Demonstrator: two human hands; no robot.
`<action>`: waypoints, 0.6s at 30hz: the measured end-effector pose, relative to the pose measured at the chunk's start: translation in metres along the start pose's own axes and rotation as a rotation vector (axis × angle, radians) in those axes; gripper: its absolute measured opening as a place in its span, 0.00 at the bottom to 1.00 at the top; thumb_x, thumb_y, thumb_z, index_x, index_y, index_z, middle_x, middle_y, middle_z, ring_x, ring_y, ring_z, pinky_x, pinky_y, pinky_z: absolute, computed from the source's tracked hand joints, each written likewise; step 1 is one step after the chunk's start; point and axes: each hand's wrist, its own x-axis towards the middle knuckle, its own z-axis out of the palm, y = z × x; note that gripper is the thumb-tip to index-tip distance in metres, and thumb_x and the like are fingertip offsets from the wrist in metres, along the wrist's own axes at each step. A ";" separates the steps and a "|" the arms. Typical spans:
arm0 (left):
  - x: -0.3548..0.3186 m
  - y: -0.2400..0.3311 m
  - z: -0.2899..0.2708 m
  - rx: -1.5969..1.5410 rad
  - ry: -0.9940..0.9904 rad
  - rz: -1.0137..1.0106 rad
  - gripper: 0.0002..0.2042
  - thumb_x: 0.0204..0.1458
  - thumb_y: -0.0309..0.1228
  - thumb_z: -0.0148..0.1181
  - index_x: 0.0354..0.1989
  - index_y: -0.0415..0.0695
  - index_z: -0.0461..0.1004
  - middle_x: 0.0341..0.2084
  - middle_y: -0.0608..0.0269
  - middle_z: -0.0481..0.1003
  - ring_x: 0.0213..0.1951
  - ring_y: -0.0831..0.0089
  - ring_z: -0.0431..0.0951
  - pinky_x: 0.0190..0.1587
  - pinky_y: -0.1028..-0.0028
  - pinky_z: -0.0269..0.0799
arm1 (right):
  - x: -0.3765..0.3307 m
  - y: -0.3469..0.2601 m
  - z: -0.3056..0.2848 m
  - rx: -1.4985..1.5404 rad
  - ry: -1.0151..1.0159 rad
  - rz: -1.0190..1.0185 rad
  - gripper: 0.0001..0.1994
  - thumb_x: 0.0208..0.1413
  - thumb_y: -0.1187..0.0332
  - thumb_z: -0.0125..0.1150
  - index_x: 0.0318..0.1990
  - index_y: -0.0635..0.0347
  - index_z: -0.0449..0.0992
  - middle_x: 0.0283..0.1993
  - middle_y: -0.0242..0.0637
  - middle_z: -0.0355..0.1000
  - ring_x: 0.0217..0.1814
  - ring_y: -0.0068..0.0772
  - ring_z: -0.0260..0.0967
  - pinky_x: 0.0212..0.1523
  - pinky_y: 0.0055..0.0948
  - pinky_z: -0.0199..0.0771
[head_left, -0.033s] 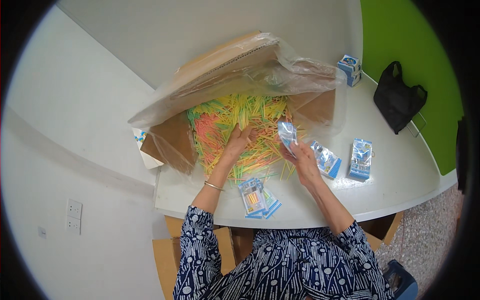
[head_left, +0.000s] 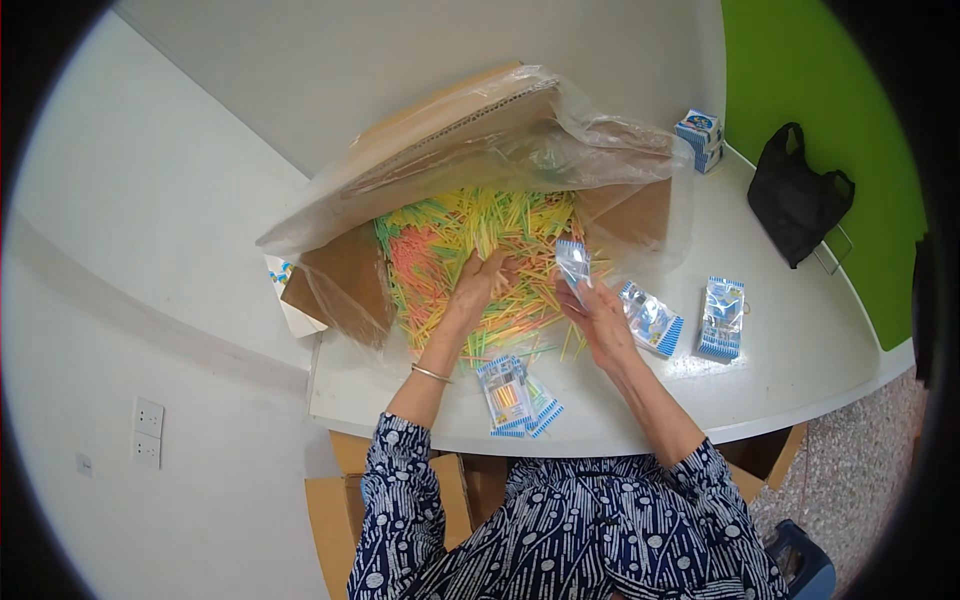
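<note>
My left hand (head_left: 484,278) reaches into a heap of thin coloured sticks (head_left: 520,215), its fingers curled in around some of them; exactly how many is hidden. The sticks are yellow, green, pink and orange, and lie in an opened cardboard box (head_left: 345,280) lined with clear plastic. Pinched upright in my right hand (head_left: 598,312) is a small clear packet (head_left: 572,260) with blue-and-white printing, over the right side of the heap. On the table below the box, a few filled packets (head_left: 508,395) overlap, with coloured sticks showing through the front one.
Right of my right hand lie a blue-and-white packet (head_left: 650,318) and a packet bundle (head_left: 721,318). Small boxes (head_left: 700,140) stand at the back right, near a black bag (head_left: 798,195). The white table (head_left: 400,395) has a curved front edge; cardboard boxes (head_left: 330,520) sit below it.
Both hands have shifted only slightly. The packet in my right hand sits a touch higher, and my left hand has turned a little within the sticks.
</note>
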 end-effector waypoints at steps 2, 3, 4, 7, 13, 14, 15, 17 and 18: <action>0.003 -0.009 0.007 -0.643 -0.070 -0.154 0.15 0.61 0.36 0.46 0.47 0.36 0.65 0.37 0.52 0.74 0.40 0.64 0.75 0.46 0.68 0.71 | 0.007 0.007 0.021 0.235 0.084 0.085 0.10 0.60 0.64 0.53 0.42 0.60 0.74 0.40 0.32 0.75 0.42 0.23 0.69 0.43 0.23 0.67; 0.003 -0.014 0.015 -0.644 -0.072 -0.156 0.15 0.61 0.36 0.46 0.47 0.36 0.65 0.37 0.52 0.74 0.40 0.64 0.75 0.46 0.68 0.71 | 0.016 0.019 0.024 0.348 0.090 0.138 0.10 0.60 0.65 0.53 0.43 0.60 0.73 0.42 0.33 0.74 0.44 0.25 0.69 0.44 0.24 0.68; 0.004 -0.019 0.024 -0.759 -0.067 -0.138 0.14 0.61 0.34 0.48 0.47 0.35 0.65 0.37 0.52 0.74 0.41 0.64 0.75 0.46 0.68 0.72 | 0.024 0.031 0.026 0.461 0.093 0.191 0.10 0.59 0.66 0.53 0.45 0.59 0.72 0.44 0.33 0.74 0.46 0.27 0.69 0.44 0.26 0.68; -0.002 -0.029 0.057 -0.877 0.027 -0.054 0.14 0.58 0.31 0.52 0.48 0.35 0.65 0.38 0.54 0.74 0.41 0.66 0.75 0.47 0.68 0.72 | 0.037 0.049 0.031 0.548 0.041 0.097 0.10 0.59 0.68 0.51 0.45 0.61 0.72 0.43 0.34 0.73 0.45 0.28 0.69 0.44 0.27 0.71; -0.017 -0.022 0.086 -0.836 0.264 0.053 0.15 0.54 0.25 0.57 0.49 0.38 0.66 0.40 0.60 0.74 0.40 0.72 0.74 0.46 0.74 0.70 | 0.044 0.053 0.041 0.592 0.205 0.048 0.09 0.61 0.71 0.48 0.44 0.62 0.71 0.42 0.35 0.73 0.43 0.28 0.70 0.46 0.28 0.72; -0.016 -0.025 0.086 -0.808 0.264 0.051 0.14 0.54 0.25 0.56 0.48 0.38 0.67 0.39 0.61 0.74 0.40 0.73 0.74 0.45 0.75 0.70 | 0.045 0.053 0.042 0.589 0.217 0.045 0.09 0.61 0.71 0.47 0.45 0.62 0.71 0.42 0.35 0.73 0.44 0.28 0.70 0.47 0.28 0.72; -0.016 -0.027 0.084 -0.779 0.264 0.048 0.13 0.54 0.25 0.56 0.48 0.39 0.68 0.39 0.62 0.74 0.39 0.74 0.73 0.44 0.76 0.70 | 0.045 0.053 0.043 0.588 0.214 0.047 0.09 0.61 0.71 0.47 0.45 0.62 0.71 0.42 0.35 0.73 0.44 0.28 0.70 0.47 0.28 0.72; -0.012 -0.038 0.078 -0.771 0.260 0.049 0.12 0.55 0.26 0.55 0.47 0.38 0.69 0.39 0.62 0.74 0.38 0.74 0.73 0.43 0.76 0.70 | 0.043 0.051 0.048 0.594 0.195 0.054 0.09 0.62 0.69 0.48 0.46 0.61 0.71 0.44 0.33 0.71 0.45 0.26 0.67 0.50 0.26 0.67; -0.011 -0.043 0.076 -0.762 0.252 0.049 0.12 0.55 0.27 0.54 0.47 0.38 0.69 0.39 0.62 0.74 0.38 0.75 0.73 0.42 0.76 0.70 | 0.042 0.051 0.051 0.593 0.191 0.057 0.09 0.62 0.69 0.48 0.46 0.61 0.71 0.44 0.33 0.71 0.45 0.26 0.67 0.50 0.26 0.67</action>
